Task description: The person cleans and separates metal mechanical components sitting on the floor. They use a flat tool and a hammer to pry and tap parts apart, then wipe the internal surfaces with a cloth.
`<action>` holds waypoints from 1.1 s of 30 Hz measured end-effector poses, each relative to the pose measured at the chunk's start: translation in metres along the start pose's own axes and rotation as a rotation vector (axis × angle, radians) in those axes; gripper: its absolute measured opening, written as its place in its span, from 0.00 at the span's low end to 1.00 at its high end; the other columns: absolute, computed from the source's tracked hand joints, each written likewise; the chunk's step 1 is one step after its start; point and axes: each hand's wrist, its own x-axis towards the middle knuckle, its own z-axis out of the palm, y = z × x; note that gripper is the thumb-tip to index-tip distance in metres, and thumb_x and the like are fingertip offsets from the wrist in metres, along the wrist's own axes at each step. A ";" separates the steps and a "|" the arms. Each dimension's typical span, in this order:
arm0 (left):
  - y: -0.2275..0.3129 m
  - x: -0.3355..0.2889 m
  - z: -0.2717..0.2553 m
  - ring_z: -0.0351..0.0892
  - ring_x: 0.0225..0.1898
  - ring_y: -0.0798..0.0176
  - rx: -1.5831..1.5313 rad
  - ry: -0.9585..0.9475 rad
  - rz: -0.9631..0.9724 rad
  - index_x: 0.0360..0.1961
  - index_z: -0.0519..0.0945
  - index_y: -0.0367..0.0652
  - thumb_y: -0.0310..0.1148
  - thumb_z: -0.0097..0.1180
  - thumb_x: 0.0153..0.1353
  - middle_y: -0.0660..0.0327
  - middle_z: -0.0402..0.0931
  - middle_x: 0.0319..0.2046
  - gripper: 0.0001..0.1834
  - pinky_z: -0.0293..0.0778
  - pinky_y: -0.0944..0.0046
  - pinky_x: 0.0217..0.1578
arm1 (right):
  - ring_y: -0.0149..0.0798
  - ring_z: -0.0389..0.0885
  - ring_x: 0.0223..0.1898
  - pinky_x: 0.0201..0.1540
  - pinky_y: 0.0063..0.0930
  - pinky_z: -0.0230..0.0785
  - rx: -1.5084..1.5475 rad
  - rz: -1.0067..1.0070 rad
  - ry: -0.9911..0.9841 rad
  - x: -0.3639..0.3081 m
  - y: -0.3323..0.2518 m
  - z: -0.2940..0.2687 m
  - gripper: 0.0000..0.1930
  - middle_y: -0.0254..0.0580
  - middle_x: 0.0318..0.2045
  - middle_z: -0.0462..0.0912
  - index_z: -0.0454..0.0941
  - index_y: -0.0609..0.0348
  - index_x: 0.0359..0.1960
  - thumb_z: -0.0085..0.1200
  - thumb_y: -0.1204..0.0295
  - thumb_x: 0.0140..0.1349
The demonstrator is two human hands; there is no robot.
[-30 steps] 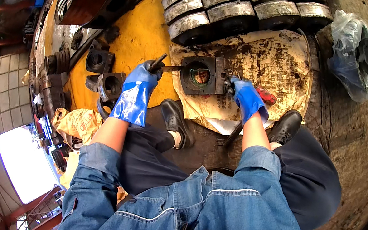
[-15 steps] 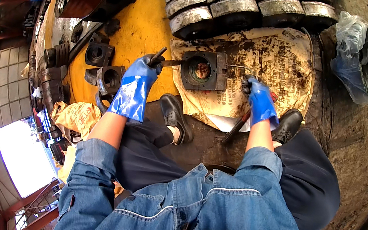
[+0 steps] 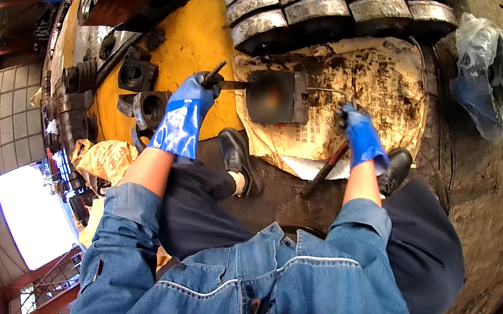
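Note:
A dark square metal block (image 3: pixel 269 97) lies on the stained paper sheet (image 3: pixel 376 78); its middle is blurred now. To its left, my left hand (image 3: pixel 197 92), in a blue rubber glove, is closed around a dark metal rod (image 3: pixel 215 68) whose end sticks up past the fist. A flat dark bar (image 3: pixel 234 85) spans from that hand to the block's left side. My right hand (image 3: pixel 356 127), gloved alike, is closed to the right of the block; what its fingers hold is too dark to make out. A thin rod (image 3: pixel 326 90) runs from the block's right side toward it.
Beside my right glove lies a red-and-black handled tool (image 3: pixel 326 169). Heavy round metal pieces (image 3: pixel 317 13) stand stacked beyond the paper. Bored metal blocks (image 3: pixel 137 75) sit at left on the yellow surface (image 3: pixel 189 29). A plastic-lined container (image 3: pixel 497 81) stands at far right.
My right hand has shifted slightly, uncovering more of the red-handled tool. The block's round bore, plain before, is blurred now. My left hand stays nearly in place.

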 end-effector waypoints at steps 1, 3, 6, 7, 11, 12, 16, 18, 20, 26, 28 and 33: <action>-0.029 0.000 0.007 0.85 0.42 0.47 -0.014 0.019 -0.020 0.50 0.84 0.47 0.42 0.60 0.61 0.48 0.85 0.39 0.18 0.77 0.54 0.43 | 0.31 0.74 0.22 0.26 0.33 0.69 -0.676 -0.034 0.148 -0.075 -0.021 0.054 0.12 0.39 0.30 0.83 0.80 0.55 0.39 0.56 0.60 0.67; -0.033 0.007 0.006 0.85 0.41 0.48 -0.033 0.036 0.037 0.50 0.83 0.47 0.42 0.60 0.61 0.48 0.85 0.38 0.18 0.77 0.55 0.43 | 0.32 0.75 0.24 0.28 0.38 0.70 -0.704 0.090 0.329 -0.070 -0.014 0.080 0.15 0.40 0.29 0.83 0.79 0.54 0.39 0.54 0.55 0.67; -0.037 0.013 0.008 0.85 0.42 0.48 0.021 0.031 0.081 0.50 0.83 0.47 0.41 0.61 0.60 0.48 0.84 0.38 0.18 0.77 0.55 0.43 | 0.31 0.75 0.17 0.17 0.27 0.63 -0.142 0.032 0.205 -0.004 0.003 0.037 0.14 0.37 0.25 0.83 0.76 0.61 0.48 0.57 0.65 0.67; -0.043 0.014 0.010 0.85 0.42 0.48 -0.006 0.018 0.084 0.50 0.83 0.47 0.41 0.61 0.60 0.48 0.84 0.38 0.18 0.77 0.55 0.44 | 0.31 0.75 0.16 0.15 0.27 0.63 -0.036 0.034 0.187 -0.002 -0.001 0.035 0.13 0.37 0.23 0.83 0.76 0.61 0.48 0.57 0.67 0.67; -0.011 -0.008 0.004 0.85 0.44 0.48 0.093 0.085 0.038 0.51 0.83 0.47 0.42 0.61 0.60 0.47 0.84 0.40 0.19 0.76 0.55 0.44 | 0.28 0.82 0.34 0.40 0.27 0.74 -0.480 -0.076 0.103 -0.066 -0.008 0.054 0.12 0.37 0.33 0.85 0.76 0.59 0.46 0.52 0.64 0.69; -0.016 -0.003 0.004 0.84 0.45 0.47 0.109 0.077 0.017 0.51 0.83 0.48 0.43 0.61 0.61 0.48 0.84 0.41 0.19 0.77 0.54 0.45 | 0.25 0.79 0.41 0.48 0.26 0.70 -1.407 -0.211 -0.061 -0.043 -0.001 0.055 0.11 0.36 0.39 0.85 0.78 0.55 0.45 0.49 0.62 0.72; 0.001 -0.012 0.002 0.83 0.45 0.45 0.163 0.084 0.045 0.51 0.84 0.51 0.44 0.59 0.63 0.49 0.84 0.43 0.18 0.77 0.53 0.46 | 0.26 0.76 0.25 0.26 0.24 0.66 -0.637 -0.056 0.091 -0.066 -0.016 0.054 0.06 0.33 0.29 0.82 0.80 0.53 0.38 0.54 0.67 0.68; 0.007 -0.011 0.004 0.84 0.45 0.45 0.200 0.098 0.060 0.51 0.84 0.50 0.44 0.58 0.63 0.48 0.84 0.42 0.18 0.77 0.54 0.46 | 0.27 0.75 0.24 0.24 0.23 0.66 -0.372 -0.130 0.115 -0.034 -0.012 0.026 0.08 0.33 0.28 0.82 0.81 0.55 0.38 0.52 0.67 0.71; 0.008 -0.002 0.002 0.83 0.45 0.45 0.115 0.047 0.044 0.50 0.84 0.50 0.44 0.58 0.63 0.47 0.84 0.42 0.18 0.77 0.53 0.45 | 0.26 0.75 0.27 0.27 0.20 0.67 -0.653 -0.390 0.029 0.008 0.020 -0.007 0.10 0.34 0.29 0.82 0.81 0.56 0.40 0.50 0.66 0.72; -0.006 -0.008 0.005 0.85 0.42 0.49 0.152 0.112 0.063 0.50 0.84 0.49 0.40 0.60 0.62 0.48 0.84 0.40 0.17 0.77 0.55 0.43 | 0.27 0.74 0.25 0.26 0.20 0.66 -0.328 -0.063 -0.007 -0.046 -0.010 0.042 0.09 0.37 0.31 0.82 0.80 0.59 0.43 0.48 0.70 0.73; -0.013 -0.007 0.001 0.85 0.42 0.50 0.108 0.076 0.050 0.51 0.84 0.49 0.39 0.61 0.61 0.49 0.85 0.39 0.17 0.77 0.56 0.43 | 0.28 0.73 0.22 0.23 0.21 0.64 -0.067 -0.003 0.177 -0.023 -0.020 0.013 0.08 0.36 0.28 0.83 0.81 0.61 0.41 0.50 0.71 0.71; -0.013 -0.001 0.001 0.83 0.35 0.61 -0.055 -0.014 0.069 0.51 0.84 0.45 0.33 0.60 0.60 0.54 0.85 0.35 0.17 0.75 0.62 0.39 | 0.34 0.75 0.19 0.21 0.27 0.66 0.213 -0.123 0.126 0.042 -0.037 -0.063 0.07 0.41 0.27 0.84 0.80 0.60 0.41 0.54 0.71 0.67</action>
